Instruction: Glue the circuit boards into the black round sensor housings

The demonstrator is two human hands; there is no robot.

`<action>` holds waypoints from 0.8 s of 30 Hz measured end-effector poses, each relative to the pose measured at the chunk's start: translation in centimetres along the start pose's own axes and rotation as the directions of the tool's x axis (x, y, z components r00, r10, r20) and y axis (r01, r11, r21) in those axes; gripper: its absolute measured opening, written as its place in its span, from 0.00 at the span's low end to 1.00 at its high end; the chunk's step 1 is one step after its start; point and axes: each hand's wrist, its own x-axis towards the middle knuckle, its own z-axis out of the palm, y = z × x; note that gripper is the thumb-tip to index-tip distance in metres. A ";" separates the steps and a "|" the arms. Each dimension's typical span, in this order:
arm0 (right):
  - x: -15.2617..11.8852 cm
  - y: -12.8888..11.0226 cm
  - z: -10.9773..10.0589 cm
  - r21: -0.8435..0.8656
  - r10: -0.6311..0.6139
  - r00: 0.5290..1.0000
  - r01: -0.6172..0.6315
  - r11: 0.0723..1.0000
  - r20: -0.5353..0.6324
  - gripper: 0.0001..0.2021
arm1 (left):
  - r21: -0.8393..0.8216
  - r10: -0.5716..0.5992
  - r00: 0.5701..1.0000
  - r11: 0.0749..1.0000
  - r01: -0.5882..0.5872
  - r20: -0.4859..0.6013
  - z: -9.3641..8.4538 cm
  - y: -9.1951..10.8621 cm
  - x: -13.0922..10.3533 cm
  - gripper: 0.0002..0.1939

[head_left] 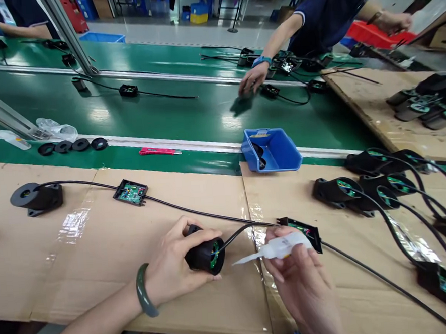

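Observation:
My left hand (179, 258) is wrapped round a black cylindrical housing (204, 256), whose open end faces right and shows a green circuit board with thin wires. From that housing a black cable runs right to a small black box with a circuit board (304, 232). In my right hand (303, 278) is a white squeeze bottle (286, 245) with a long thin nozzle pointing left. The nozzle tip is a short way right of the housing's open end, apart from it. Part of the box is hidden behind my right hand and the bottle.
Another wired housing (38, 197) and box (131, 192) lie left on the cardboard. Several black housings (338, 192) stand right. A blue bin (271, 150), red utility knife (160, 151) and black rings (81, 145) line the far edge. Across the green belt, a co-worker's hand (254, 79) reaches over.

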 end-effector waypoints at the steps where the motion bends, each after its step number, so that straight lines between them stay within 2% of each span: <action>1: -0.2 -0.2 0.2 -0.042 -0.044 0.999 0.045 0.998 0.023 0.11 | 0.016 0.011 1.000 1.000 -0.011 -0.004 0.0 0.0 -0.1 0.35; 5: -1.3 -0.9 0.6 -0.282 -0.202 0.972 0.229 0.932 0.121 0.10 | 0.063 0.022 1.000 0.998 -0.021 -0.009 0.1 0.0 -0.2 0.31; 7: -1.7 -1.3 0.6 -0.438 -0.275 0.943 0.332 0.836 0.189 0.09 | 0.082 0.032 0.999 0.996 -0.031 -0.016 0.1 0.0 -0.2 0.29; 10: -2.0 -1.9 0.7 -0.588 -0.351 0.864 0.503 0.633 0.360 0.08 | 0.104 0.054 0.998 0.993 -0.052 -0.022 0.1 0.0 -0.3 0.28; 13: -1.7 -2.5 0.9 -0.596 -0.374 0.764 0.644 0.480 0.526 0.09 | 0.110 0.062 0.998 0.992 -0.058 -0.029 0.1 0.2 -0.3 0.26; 16: -1.3 -2.9 1.2 -0.558 -0.390 0.676 0.736 0.382 0.625 0.10 | 0.116 0.061 0.998 0.992 -0.057 -0.035 0.1 0.4 -0.4 0.26; 20: -1.2 -3.2 1.7 -0.551 -0.370 0.631 0.776 0.308 0.682 0.09 | 0.129 0.064 0.997 0.990 -0.059 -0.034 0.1 0.5 -0.4 0.26; 24: -1.0 -3.5 2.2 -0.559 -0.354 0.611 0.791 0.249 0.708 0.07 | 0.132 0.066 0.997 0.989 -0.060 -0.040 0.2 0.5 -0.4 0.26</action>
